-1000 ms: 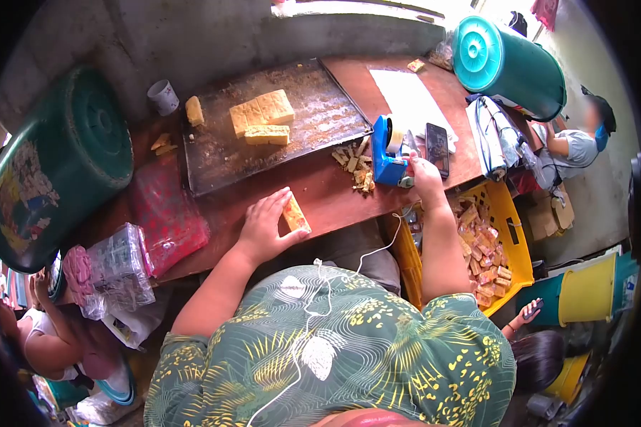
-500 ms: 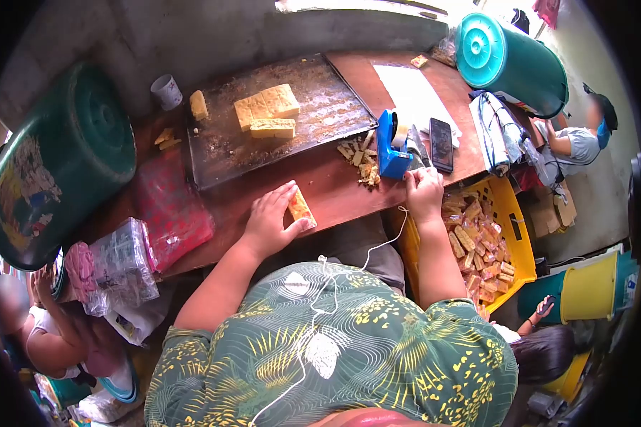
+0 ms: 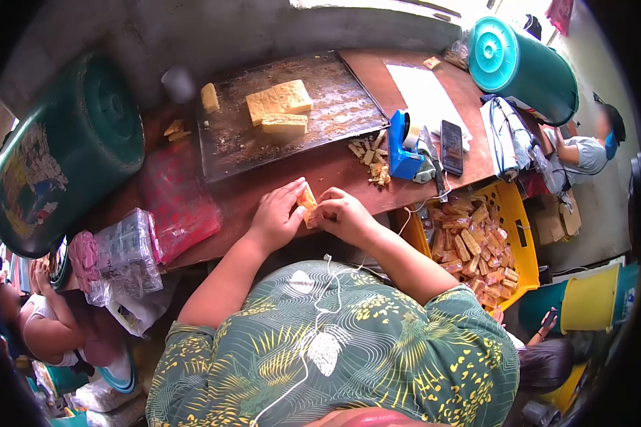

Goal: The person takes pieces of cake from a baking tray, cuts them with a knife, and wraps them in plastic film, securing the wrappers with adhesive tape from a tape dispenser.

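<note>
A small bar of golden cake (image 3: 308,201), apparently in clear wrap, rests on the table's front part. My left hand (image 3: 278,215) is closed round its left side, fingers along the far end and thumb near the front. At the bar's near right end, my right hand (image 3: 345,217) has its fingertips pinched against it; any small piece between them is hidden. Beyond my hands, a baking tray (image 3: 246,153) bears larger cake blocks (image 3: 279,102). To the right stands a blue tape dispenser (image 3: 404,153), with a knife (image 3: 433,158) beside it.
Cake trimmings (image 3: 372,158) lie by the tray. A phone (image 3: 451,147) and white paper (image 3: 424,92) are further right. A yellow crate (image 3: 523,238) holds many wrapped bars. Plastic bags (image 3: 124,252) sit at left, near a green drum (image 3: 64,160). Other people are on both sides.
My right hand has left the tape dispenser and come left to the cake bar, its fingers now against the near end. My left hand has stayed on the bar. The view has shifted slightly.
</note>
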Action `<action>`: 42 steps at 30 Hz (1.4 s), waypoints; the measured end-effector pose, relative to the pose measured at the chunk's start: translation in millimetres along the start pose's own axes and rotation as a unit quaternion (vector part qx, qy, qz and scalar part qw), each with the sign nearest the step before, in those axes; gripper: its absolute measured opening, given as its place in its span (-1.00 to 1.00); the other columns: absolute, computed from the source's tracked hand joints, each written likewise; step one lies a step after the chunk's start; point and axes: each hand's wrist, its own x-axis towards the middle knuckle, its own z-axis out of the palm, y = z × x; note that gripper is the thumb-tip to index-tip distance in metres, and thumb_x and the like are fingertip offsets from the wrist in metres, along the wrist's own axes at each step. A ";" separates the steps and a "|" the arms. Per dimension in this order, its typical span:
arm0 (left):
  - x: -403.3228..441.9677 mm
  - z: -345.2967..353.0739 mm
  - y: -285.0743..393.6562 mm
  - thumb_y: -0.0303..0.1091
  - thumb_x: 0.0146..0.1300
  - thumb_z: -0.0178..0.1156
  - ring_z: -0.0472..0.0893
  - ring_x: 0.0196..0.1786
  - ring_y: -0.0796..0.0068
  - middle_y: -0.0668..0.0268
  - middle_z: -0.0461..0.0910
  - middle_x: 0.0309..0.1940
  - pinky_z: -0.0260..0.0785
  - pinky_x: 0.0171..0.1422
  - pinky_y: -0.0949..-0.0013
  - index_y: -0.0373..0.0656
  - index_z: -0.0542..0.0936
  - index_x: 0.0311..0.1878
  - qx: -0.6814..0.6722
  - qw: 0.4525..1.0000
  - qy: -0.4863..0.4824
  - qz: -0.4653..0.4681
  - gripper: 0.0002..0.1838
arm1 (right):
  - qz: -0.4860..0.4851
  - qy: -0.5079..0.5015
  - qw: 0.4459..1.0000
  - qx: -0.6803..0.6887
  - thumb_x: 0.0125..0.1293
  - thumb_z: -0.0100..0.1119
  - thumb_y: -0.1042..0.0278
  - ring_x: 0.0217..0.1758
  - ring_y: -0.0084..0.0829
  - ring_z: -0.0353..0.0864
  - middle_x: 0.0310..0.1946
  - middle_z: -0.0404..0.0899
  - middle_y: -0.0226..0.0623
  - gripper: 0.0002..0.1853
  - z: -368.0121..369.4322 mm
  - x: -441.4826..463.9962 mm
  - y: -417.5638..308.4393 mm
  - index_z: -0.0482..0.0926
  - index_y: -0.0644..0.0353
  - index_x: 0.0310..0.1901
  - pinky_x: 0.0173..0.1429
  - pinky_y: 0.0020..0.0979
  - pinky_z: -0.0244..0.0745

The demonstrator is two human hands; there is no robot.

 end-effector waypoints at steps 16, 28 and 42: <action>2.2 4.5 9.2 -0.27 0.11 0.48 0.58 0.28 0.12 0.27 0.66 0.13 0.32 0.44 0.01 -0.09 0.56 0.00 0.001 0.997 0.074 0.026 -0.58 | 0.197 0.421 0.885 -0.032 0.50 0.32 0.22 -0.11 -0.39 0.62 0.00 0.65 -0.16 -0.66 -142.9 -28.7 108.0 0.65 0.34 0.09 -0.03 -0.32 0.56; -4.8 -1.2 8.7 -0.39 0.12 0.59 0.69 0.01 0.15 0.14 0.68 -0.05 0.57 0.17 0.20 -0.18 0.60 0.02 -0.164 0.977 0.102 0.090 -0.57 | 0.153 0.364 0.860 -0.323 0.36 0.40 0.09 -0.01 -0.16 0.55 -0.30 0.63 -0.22 -0.74 -123.9 -50.9 79.4 0.82 0.09 -0.34 0.22 -0.12 0.38; -10.9 -1.8 17.8 -0.26 0.10 0.62 0.72 -0.05 0.10 0.15 0.70 -0.08 0.63 0.07 0.17 -0.16 0.65 -0.05 -0.083 0.975 0.148 0.142 -0.58 | 0.055 -0.106 0.984 -0.134 0.43 0.29 0.03 -0.09 -0.03 0.67 -0.32 0.66 0.00 -0.61 -14.4 32.6 -65.4 0.78 0.26 -0.26 0.05 -0.12 0.57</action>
